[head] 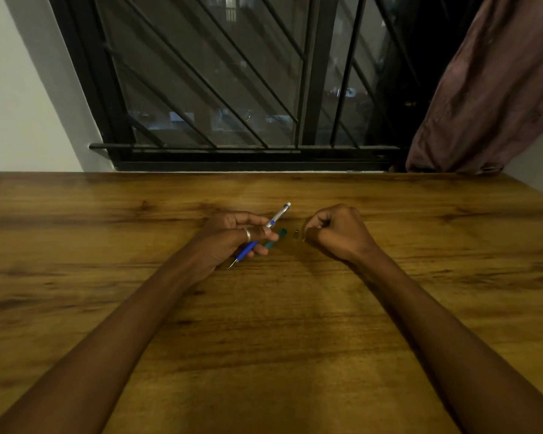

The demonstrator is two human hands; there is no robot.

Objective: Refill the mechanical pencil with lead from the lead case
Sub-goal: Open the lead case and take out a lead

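1. At frame centre, left hand (232, 238) grips mechanical pencil (273, 219); lead case (282, 232) lies on bench (295, 308) beneath its fingers.
2. Right hand (336, 233) is curled; contents unclear.
3. Risk: lead snaps if inserted askew.

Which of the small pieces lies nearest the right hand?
The tiny dark cap, alone on the table beside the right hand; the teal lead case sits by the left hand.
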